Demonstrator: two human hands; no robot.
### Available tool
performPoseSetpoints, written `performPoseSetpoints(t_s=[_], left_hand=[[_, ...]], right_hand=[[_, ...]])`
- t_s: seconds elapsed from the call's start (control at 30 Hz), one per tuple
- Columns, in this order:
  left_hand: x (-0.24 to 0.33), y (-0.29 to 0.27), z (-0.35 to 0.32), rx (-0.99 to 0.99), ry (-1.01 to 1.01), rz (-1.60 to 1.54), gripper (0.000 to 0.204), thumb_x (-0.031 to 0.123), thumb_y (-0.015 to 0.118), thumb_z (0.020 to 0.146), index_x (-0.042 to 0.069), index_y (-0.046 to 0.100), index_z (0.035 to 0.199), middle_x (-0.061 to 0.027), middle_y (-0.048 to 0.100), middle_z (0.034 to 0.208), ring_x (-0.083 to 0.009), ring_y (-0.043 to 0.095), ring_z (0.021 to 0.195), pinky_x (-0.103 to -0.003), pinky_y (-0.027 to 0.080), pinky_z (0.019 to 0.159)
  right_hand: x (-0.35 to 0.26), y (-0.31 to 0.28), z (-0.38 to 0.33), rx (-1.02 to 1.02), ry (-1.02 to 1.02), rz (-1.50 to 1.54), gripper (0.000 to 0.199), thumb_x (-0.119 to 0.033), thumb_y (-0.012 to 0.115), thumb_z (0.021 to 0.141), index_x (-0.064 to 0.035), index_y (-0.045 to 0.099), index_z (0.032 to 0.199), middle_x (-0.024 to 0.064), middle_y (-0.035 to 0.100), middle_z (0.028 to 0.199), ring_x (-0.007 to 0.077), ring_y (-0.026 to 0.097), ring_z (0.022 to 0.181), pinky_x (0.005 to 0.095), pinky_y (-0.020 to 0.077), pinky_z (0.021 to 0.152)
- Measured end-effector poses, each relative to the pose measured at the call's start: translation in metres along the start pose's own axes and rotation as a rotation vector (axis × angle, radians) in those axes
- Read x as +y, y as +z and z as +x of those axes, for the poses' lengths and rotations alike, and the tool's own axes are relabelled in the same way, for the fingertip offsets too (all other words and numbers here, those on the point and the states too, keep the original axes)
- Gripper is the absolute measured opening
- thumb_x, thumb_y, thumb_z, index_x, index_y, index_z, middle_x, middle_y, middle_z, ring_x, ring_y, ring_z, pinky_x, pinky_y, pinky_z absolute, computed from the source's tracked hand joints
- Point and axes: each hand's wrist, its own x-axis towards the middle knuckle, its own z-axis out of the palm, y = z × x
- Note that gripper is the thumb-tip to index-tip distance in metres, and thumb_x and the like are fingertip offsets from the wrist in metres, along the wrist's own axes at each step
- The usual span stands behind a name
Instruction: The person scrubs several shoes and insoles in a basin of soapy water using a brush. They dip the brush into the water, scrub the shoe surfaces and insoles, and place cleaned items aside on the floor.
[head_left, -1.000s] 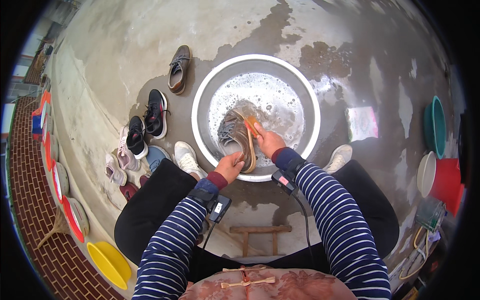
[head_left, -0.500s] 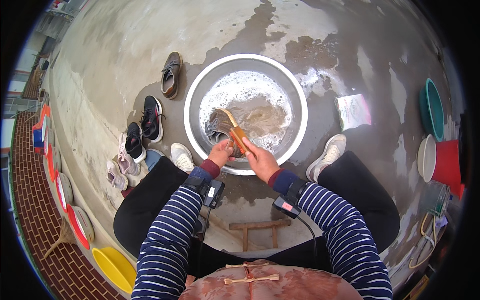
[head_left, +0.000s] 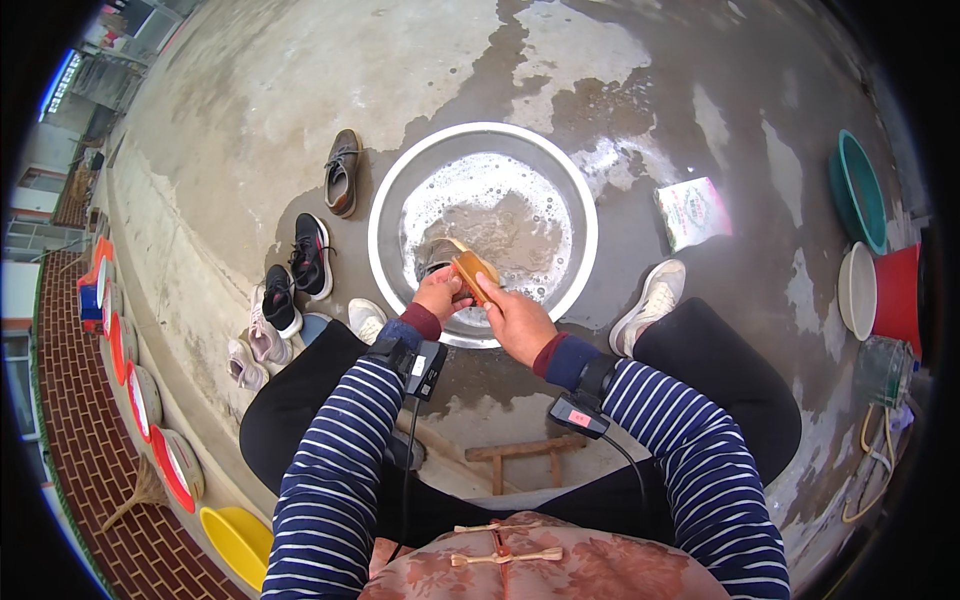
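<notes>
A wide metal basin (head_left: 583, 215) of foamy, muddy water stands on the ground in front of me. Over its near side my left hand (head_left: 440, 295) grips a dark shoe (head_left: 437, 255) with a pale sole edge; most of the shoe is hidden by the brush and my hands. My right hand (head_left: 520, 322) is closed around a wooden scrubbing brush (head_left: 474, 272), pressed against the shoe. The bristles are out of sight now, turned toward the shoe.
Left of the basin lie a brown shoe (head_left: 342, 172), black sneakers (head_left: 311, 255) and pale pink shoes (head_left: 268, 335). At right are a white packet (head_left: 693, 213), a teal basin (head_left: 856, 192) and a red bucket (head_left: 897, 300). A wooden stool (head_left: 525, 449) stands between my legs.
The brush has tipped over, so its red bristles no longer show and its wooden back faces up. Both hands stay at the shoe. The whole view has shifted slightly.
</notes>
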Motion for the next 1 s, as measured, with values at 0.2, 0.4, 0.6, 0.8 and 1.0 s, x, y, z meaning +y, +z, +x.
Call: performPoseSetpoints(t_s=[0.2, 0.4, 0.6, 0.8, 1.0], left_hand=[[0.013, 0.016, -0.002, 0.053, -0.032, -0.151, 0.024, 0.011, 0.043, 0.098, 0.008, 0.055, 0.119, -0.0012, 0.059, 0.103, -0.0127, 0.057, 0.092, -0.031, 0.052, 0.083], [0.039, 0.010, 0.000, 0.127, -0.094, -0.262, 0.019, 0.006, 0.048, 0.094, 0.005, 0.053, 0.113, -0.0032, 0.055, 0.099, -0.0157, 0.056, 0.090, -0.035, 0.052, 0.083], [0.049, 0.006, 0.007, 0.087, -0.072, -0.295, 0.024, -0.001, 0.051, 0.090, 0.004, 0.049, 0.113, -0.0045, 0.054, 0.105, -0.0171, 0.055, 0.096, -0.036, 0.052, 0.087], [0.064, -0.005, 0.010, -0.004, -0.040, -0.219, 0.037, -0.007, 0.051, 0.084, 0.006, 0.050, 0.118, -0.0012, 0.056, 0.108, -0.0147, 0.057, 0.096, -0.037, 0.052, 0.089], [0.051, -0.018, 0.014, 0.014, 0.062, 0.140, 0.049, 0.001, 0.059, 0.087, 0.015, 0.048, 0.133, 0.0049, 0.059, 0.112, -0.0092, 0.057, 0.100, -0.032, 0.051, 0.088]], right_hand=[[0.008, -0.016, 0.037, 0.081, -0.013, -0.083, 0.048, -0.016, 0.052, 0.089, -0.0118, 0.047, 0.137, 0.0239, 0.062, 0.081, 0.0405, 0.062, 0.075, 0.0489, 0.0479, 0.068], [0.004, -0.015, 0.040, 0.049, -0.034, -0.083, 0.050, -0.016, 0.053, 0.090, -0.0174, 0.044, 0.139, 0.0231, 0.060, 0.078, 0.0408, 0.061, 0.074, 0.0489, 0.0481, 0.068], [0.011, -0.010, 0.056, 0.149, -0.002, -0.075, 0.049, -0.018, 0.053, 0.091, -0.0225, 0.045, 0.139, 0.0253, 0.054, 0.092, 0.0402, 0.060, 0.076, 0.0473, 0.0489, 0.070], [0.015, 0.001, 0.090, 0.229, -0.001, -0.003, 0.048, -0.020, 0.053, 0.091, -0.0227, 0.046, 0.138, 0.0219, 0.052, 0.093, 0.0401, 0.060, 0.079, 0.0466, 0.0496, 0.072], [0.017, 0.008, 0.118, 0.319, -0.006, -0.006, 0.048, -0.019, 0.054, 0.090, -0.0221, 0.047, 0.138, 0.0225, 0.052, 0.093, 0.0406, 0.060, 0.077, 0.0472, 0.0496, 0.071]])
